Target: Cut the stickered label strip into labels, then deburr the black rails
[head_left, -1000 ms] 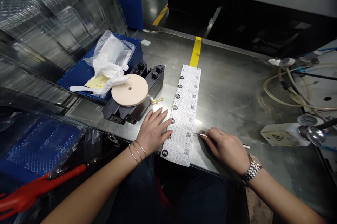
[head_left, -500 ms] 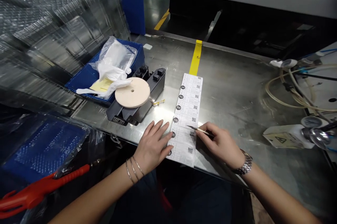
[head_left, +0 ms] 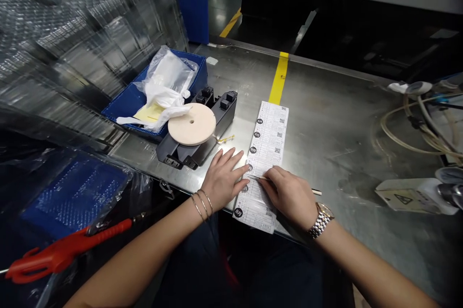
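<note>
A long strip of printed labels [head_left: 269, 129] with black round marks and square codes lies on the metal table. My left hand [head_left: 224, 177] is spread flat, its fingertips on the strip's left edge. My right hand [head_left: 291, 197] is closed around a thin pointed tool [head_left: 317, 192], whose tip rests on the strip near the left fingers. To the left, a pale round disc [head_left: 192, 124] sits on a dark grey plastic part [head_left: 226, 110]. A small yellow piece [head_left: 226, 139] lies beside that part.
A blue bin [head_left: 119, 105] with plastic bags stands at the left, near stacked clear trays [head_left: 90, 23]. A red air gun [head_left: 61, 252] is at lower left. Hoses [head_left: 408, 132] and a white bottle [head_left: 408, 195] are at the right. Yellow tape [head_left: 279, 78] crosses the table.
My right hand has moved left over the strip, bringing the tool's tip close to my left fingers. The left hand stays spread at the strip's edge. The whole view has shifted slightly.
</note>
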